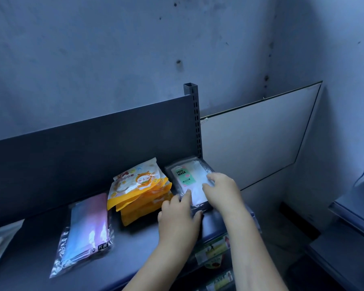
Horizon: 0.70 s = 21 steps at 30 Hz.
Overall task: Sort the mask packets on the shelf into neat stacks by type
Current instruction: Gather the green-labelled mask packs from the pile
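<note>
A clear "FACE MASK" packet stack is seen at the right end of a dark shelf, against the upright post. The left hand clasps its near edge; the right hand lies flat, fingers spread, on top. Left of this stack sit orange cartoon packets, then a pastel ten-piece packet.

Glossy clear plastic wraps the "FACE MASK" packets and the pastel mask packet, both catching glare. The orange cartoon pouches look like shiny printed film. The dark shelf and its slotted upright appear matt painted metal; the wall is rough and stained.
</note>
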Motion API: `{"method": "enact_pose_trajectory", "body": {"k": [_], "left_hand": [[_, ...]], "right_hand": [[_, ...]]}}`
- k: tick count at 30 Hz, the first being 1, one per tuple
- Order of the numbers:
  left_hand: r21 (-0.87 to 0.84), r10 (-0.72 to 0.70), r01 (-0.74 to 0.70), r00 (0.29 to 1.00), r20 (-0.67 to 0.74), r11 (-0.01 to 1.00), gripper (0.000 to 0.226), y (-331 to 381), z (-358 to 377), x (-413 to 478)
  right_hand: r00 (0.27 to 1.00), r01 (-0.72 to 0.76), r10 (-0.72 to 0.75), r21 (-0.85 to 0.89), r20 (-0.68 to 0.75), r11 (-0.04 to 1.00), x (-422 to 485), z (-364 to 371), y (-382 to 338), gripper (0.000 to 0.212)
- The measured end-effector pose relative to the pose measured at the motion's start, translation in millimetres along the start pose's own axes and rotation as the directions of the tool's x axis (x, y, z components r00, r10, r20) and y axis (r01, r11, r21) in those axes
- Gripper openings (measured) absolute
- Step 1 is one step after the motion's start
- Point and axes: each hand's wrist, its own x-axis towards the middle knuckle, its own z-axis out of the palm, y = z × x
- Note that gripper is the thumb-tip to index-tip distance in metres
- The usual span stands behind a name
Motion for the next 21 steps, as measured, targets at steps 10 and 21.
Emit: {"method": "enact_pose_trajectory", "body": {"k": [10, 21], "left_hand": [[0.101, 0.084, -0.074, 0.992, -0.096, 0.992, 0.044, 1, -21, -8], [0.081, 0.146, -0.122, 0.873, -0.466, 0.989, 0.054, -68, -76, -16]], "right_hand": [[0.985, 0.167, -0.162, -0.096, 0.057, 0.981, -8, -4, -11, 0.053], [0.893, 0.449, -0.449, 0.017, -0.004, 0.893, -42, 22, -79, 0.058]]}}
